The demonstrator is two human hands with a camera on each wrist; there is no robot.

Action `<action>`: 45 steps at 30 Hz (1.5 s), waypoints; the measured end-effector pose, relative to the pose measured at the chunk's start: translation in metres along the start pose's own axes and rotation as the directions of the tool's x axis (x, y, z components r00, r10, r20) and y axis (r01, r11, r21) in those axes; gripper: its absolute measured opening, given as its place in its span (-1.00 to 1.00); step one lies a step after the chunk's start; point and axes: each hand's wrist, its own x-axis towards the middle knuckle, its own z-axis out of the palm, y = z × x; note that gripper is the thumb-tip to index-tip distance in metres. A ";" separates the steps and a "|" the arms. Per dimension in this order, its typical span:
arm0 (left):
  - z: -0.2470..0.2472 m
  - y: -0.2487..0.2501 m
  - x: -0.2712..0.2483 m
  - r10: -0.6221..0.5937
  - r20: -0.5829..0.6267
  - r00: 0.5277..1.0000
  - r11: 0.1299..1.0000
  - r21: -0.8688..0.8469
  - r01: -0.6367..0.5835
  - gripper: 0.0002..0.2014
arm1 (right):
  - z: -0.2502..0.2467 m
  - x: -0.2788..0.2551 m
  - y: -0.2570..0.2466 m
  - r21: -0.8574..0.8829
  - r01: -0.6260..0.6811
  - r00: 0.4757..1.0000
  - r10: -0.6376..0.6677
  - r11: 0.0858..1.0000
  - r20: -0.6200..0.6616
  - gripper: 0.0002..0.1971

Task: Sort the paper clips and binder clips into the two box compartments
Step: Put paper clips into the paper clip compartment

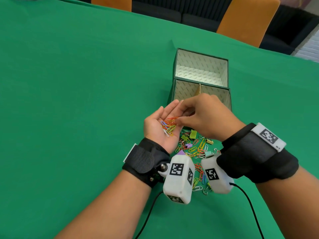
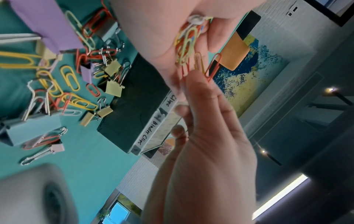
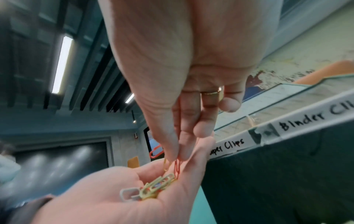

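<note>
Surface: green cloth is spread over the surface; orange chairs are seen at 12 to 1 o'clock beyond it.
Left hand: the left hand is held palm up and loosely cupped, a small heap of coloured paper clips lying in it.
Right hand: the right hand is brought in from 3 o'clock, thumb and fingers pinched on a few paper clips at the edge of that heap.
Box: the box stands at 12 o'clock just beyond both hands, its front rim labelled "Paper Clips" and "Binder Clips" in the wrist views.
Pile: unsorted paper clips and binder clips lie mixed at 6 o'clock under the hands.
Risk: clips could be spilled from the tilted palm, or tangled clips dragged out with the pinched ones, and dropped back into the pile or over the divider.
</note>
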 end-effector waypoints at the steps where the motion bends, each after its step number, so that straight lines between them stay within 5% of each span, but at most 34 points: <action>1: 0.000 0.001 0.000 -0.006 -0.004 1.000 1.000 0.002 0.006 -0.58 | 0.001 -0.002 0.002 0.066 -0.020 1.000 0.020 0.998 -0.001 -0.97; 7: -0.002 0.003 0.002 -0.013 0.012 1.000 1.000 -0.002 0.013 -0.59 | 0.009 -0.011 0.014 0.565 -0.122 0.976 0.202 0.816 -0.081 -0.91; 11: -0.003 0.007 0.005 0.002 0.013 1.000 0.999 -0.049 -0.001 -0.59 | 0.011 -0.012 0.016 0.743 -0.058 0.903 0.353 0.667 -0.246 -0.89; 14: -0.005 0.010 0.005 0.006 0.020 1.000 0.998 -0.060 -0.005 -0.60 | 0.010 -0.001 0.020 0.733 -0.046 0.835 0.429 0.678 -0.345 -0.89; 18: -0.005 0.013 0.005 0.009 0.021 1.000 0.997 -0.071 -0.007 -0.60 | 0.008 0.018 0.031 0.587 -0.106 0.782 0.432 0.803 -0.449 -0.88; 22: -0.005 0.013 0.005 0.011 0.022 1.000 0.997 -0.071 -0.009 -0.61 | 0.012 0.020 0.034 0.271 -0.281 0.884 0.358 0.921 -0.300 -0.93; 24: -0.005 0.012 0.005 0.011 0.021 1.000 0.998 -0.067 -0.009 -0.61 | 0.011 0.016 0.034 0.213 -0.292 0.895 0.344 0.933 -0.283 -0.87; 28: -0.005 0.011 0.006 0.009 0.012 1.000 0.999 -0.049 -0.008 -0.61 | 0.004 0.000 0.020 0.252 -0.144 0.910 0.228 0.957 -0.346 -0.88; 32: -0.005 0.009 0.005 0.021 0.014 1.000 1.000 -0.010 -0.021 -0.60 | 0.011 -0.015 0.000 0.194 -0.059 0.991 0.081 0.979 -0.105 -0.81; 36: -0.004 0.004 0.002 -0.001 0.026 1.000 1.000 0.008 0.001 -0.58 | 0.024 -0.016 -0.006 0.067 -0.043 0.998 0.040 0.997 0.051 -0.72; 45: -0.005 0.002 0.003 -0.014 0.035 0.999 0.999 -0.040 0.016 -0.57 | 0.028 -0.015 -0.002 0.203 -0.097 0.992 0.111 0.974 -0.062 -0.91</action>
